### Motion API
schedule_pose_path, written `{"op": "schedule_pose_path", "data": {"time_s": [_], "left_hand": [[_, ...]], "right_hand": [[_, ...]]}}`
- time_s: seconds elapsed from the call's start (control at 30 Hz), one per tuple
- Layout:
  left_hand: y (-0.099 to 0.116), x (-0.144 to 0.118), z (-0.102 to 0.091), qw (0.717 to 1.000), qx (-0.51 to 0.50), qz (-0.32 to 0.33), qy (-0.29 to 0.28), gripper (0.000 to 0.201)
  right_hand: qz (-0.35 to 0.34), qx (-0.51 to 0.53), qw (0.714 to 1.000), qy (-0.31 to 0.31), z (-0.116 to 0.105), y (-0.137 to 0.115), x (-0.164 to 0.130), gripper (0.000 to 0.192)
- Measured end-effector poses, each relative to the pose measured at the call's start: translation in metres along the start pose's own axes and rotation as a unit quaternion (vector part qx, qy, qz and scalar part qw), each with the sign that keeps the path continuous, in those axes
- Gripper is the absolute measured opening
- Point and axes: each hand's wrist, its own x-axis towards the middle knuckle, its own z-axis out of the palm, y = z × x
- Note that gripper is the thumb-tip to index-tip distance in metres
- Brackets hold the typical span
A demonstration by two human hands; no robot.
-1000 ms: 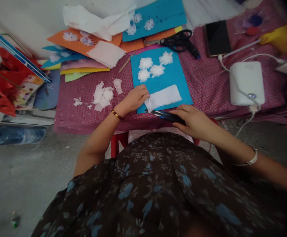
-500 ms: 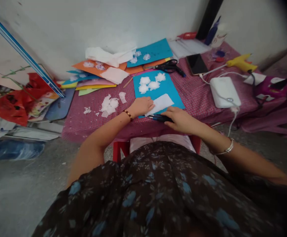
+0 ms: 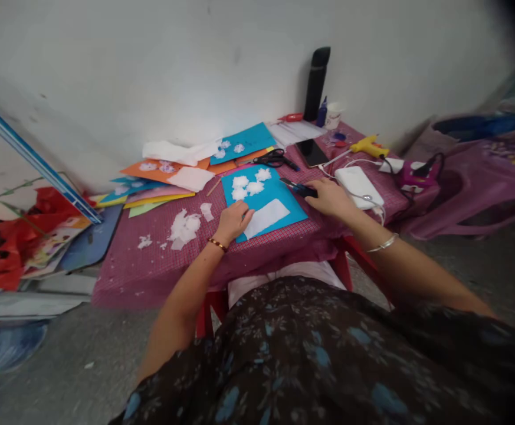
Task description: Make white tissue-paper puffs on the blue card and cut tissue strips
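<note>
My left hand (image 3: 233, 223) lies with its thumb apart from its fingers on the left edge of a blue sheet (image 3: 290, 198), beside a white paper strip (image 3: 268, 217). Several fluffy white paper flowers (image 3: 254, 188) sit on the sheet's upper part. At the sheet's right side, my right hand (image 3: 329, 196) is closed around dark-handled scissors (image 3: 304, 189), whose thin tip points left over the blue sheet. The fingers partly hide the handles. Torn white tissue pieces (image 3: 185, 228) lie left of my left hand.
Behind are stacked coloured sheets (image 3: 160, 199), black scissors (image 3: 275, 157) and a phone (image 3: 311, 153). Rightward stand a white power bank (image 3: 358, 187), a yellow glue gun (image 3: 368, 147) and a purple power strip (image 3: 420, 175), with cables between. A black bottle (image 3: 317, 84) is near the wall.
My right hand has lifted the scissors from the sheet's front edge to its right side, uncovering the strip's right end. My left hand stays near the strip's left end. The camera view has shifted.
</note>
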Motion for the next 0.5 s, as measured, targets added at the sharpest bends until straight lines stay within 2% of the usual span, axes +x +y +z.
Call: {"op": "schedule_pose_path", "data": {"time_s": [0.1,0.2,0.37,0.5], "left_hand": [[-0.002,-0.002,0.001,0.997,-0.040,-0.005,0.065,0.033],[-0.002,-0.003,0.001,0.996,-0.045,-0.008,0.071,0.034],[0.003,-0.001,0.000,1.000,-0.011,-0.012,0.008,0.035],[0.008,0.003,-0.001,0.999,-0.007,0.019,-0.047,0.036]], "right_hand": [[0.011,-0.007,1.000,0.018,0.011,-0.016,0.000,0.042],[-0.010,0.006,1.000,0.001,0.018,-0.035,0.002,0.038],[-0.029,0.033,0.998,-0.044,0.032,-0.054,0.018,0.035],[-0.037,0.080,0.994,-0.060,0.044,-0.057,0.027,0.016]]}}
